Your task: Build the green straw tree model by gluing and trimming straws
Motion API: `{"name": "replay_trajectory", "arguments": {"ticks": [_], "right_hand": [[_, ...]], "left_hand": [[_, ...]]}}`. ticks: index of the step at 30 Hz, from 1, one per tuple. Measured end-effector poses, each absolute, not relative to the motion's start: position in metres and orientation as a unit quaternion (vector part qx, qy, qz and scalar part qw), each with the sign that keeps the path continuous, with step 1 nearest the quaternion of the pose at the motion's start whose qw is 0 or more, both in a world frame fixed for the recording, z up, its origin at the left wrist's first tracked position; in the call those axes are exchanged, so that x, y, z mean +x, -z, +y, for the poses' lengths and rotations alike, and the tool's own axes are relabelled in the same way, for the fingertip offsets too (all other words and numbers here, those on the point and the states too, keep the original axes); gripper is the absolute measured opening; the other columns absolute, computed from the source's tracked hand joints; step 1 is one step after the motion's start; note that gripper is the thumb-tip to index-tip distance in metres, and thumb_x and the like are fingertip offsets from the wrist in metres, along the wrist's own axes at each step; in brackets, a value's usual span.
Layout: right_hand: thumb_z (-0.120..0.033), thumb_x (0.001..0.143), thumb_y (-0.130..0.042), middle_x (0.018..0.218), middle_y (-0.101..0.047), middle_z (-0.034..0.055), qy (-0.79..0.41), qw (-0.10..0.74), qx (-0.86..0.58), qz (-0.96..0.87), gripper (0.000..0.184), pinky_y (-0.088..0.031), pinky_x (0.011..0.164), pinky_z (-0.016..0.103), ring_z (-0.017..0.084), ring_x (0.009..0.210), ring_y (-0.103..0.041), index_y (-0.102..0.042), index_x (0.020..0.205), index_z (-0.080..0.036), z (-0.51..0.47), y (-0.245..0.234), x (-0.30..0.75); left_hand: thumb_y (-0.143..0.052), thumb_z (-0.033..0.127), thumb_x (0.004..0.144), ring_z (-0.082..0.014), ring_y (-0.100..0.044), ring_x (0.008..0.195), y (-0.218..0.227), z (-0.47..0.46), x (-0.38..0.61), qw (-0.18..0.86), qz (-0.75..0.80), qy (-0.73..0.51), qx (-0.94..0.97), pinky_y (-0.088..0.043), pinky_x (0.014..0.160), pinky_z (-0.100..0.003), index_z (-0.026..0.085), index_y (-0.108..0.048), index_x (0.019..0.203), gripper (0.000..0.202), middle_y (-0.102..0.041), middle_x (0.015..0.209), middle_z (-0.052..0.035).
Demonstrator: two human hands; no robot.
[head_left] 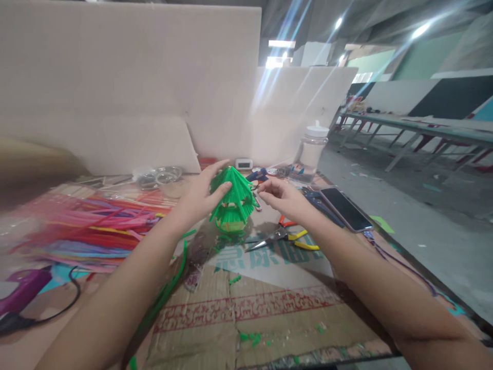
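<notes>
A cone-shaped green tree made of pipe cleaners (233, 198) stands upright on the cardboard, in tiers with ragged edges. My left hand (211, 191) grips it from the left, thumb across its front and fingers behind. Just right of the tree is my right hand (283, 198), its fingers curled and the fingertips close together; whether something small is between them I cannot make out. Scissors with red and yellow handles (283, 236) lie in front of the right hand. Green clippings (250, 338) are scattered over the cardboard (208, 303).
Bundles of coloured pipe cleaners (115, 221) spread across the left side. A purple glue gun (29, 288) with a cord lies at the far left. To the right are a phone (346, 209) with a cable and a clear bottle (310, 154). White boards (131, 77) rise behind.
</notes>
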State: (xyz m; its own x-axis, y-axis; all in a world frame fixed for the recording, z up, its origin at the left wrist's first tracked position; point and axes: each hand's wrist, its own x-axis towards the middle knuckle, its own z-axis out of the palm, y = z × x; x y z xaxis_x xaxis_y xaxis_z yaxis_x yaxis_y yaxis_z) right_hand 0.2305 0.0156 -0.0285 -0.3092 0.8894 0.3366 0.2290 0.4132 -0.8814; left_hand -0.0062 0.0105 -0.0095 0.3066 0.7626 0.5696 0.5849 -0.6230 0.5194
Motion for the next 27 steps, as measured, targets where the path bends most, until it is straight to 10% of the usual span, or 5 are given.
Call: {"name": "replay_trajectory", "arguments": {"ticks": [11, 27], "right_hand": [[-0.037, 0.09, -0.057, 0.065, -0.064, 0.0021, -0.26, 0.341, -0.428, -0.796, 0.028, -0.037, 0.059, 0.03, 0.015, 0.06, -0.052, -0.068, 0.071, -0.02, 0.021, 0.024, 0.24], [-0.04, 0.087, -0.061, 0.054, -0.052, -0.0026, -0.411, 0.334, -0.417, -0.739, 0.031, -0.033, 0.048, 0.025, 0.009, 0.047, -0.045, -0.059, 0.064, -0.019, 0.013, 0.026, 0.224]], "left_hand": [[-0.057, 0.045, 0.091, -0.0278, -0.049, 0.135, 0.011, 0.014, -0.007, 0.119, 0.427, -0.368, 0.818, -0.037, 0.114, -0.046, 0.019, -0.038, 0.147, 0.065, -0.05, 0.149, -0.0116], [-0.051, 0.044, 0.095, -0.0242, -0.038, 0.144, 0.016, 0.02, -0.013, 0.172, 0.38, -0.362, 0.834, -0.031, 0.12, -0.045, 0.022, -0.032, 0.152, 0.064, -0.04, 0.157, -0.009]]}}
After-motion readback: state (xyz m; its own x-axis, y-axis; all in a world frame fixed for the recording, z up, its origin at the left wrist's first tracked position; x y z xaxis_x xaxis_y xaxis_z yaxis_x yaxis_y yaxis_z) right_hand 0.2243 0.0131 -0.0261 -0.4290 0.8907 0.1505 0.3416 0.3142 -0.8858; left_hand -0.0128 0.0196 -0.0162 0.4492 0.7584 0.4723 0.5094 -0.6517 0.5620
